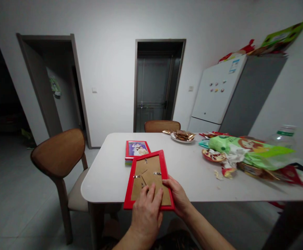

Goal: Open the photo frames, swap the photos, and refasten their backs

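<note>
A red picture frame (164, 163) is held back side up, tilted over the table's front edge. Its brown backing board (151, 166) carries small metal clips and a thin stand piece. My right hand (179, 196) grips the frame's right side, thumb on the rim and the other fingers hidden beneath. Across the lower part of the backing lies my left hand (147, 208), fingers stretched out and touching the board near the lower clip. Just beyond is a stack of frames, topped by a red photo frame (138, 149) showing people against purple.
On the white table (104, 173), a plate of wrapped snacks (182, 136) stands at the back. Green snack packaging (253, 149), crumpled tissue (235, 156) and a clear plastic bottle (283, 137) crowd the right side. A wooden chair (60, 152) stands at the left, another (162, 126) behind.
</note>
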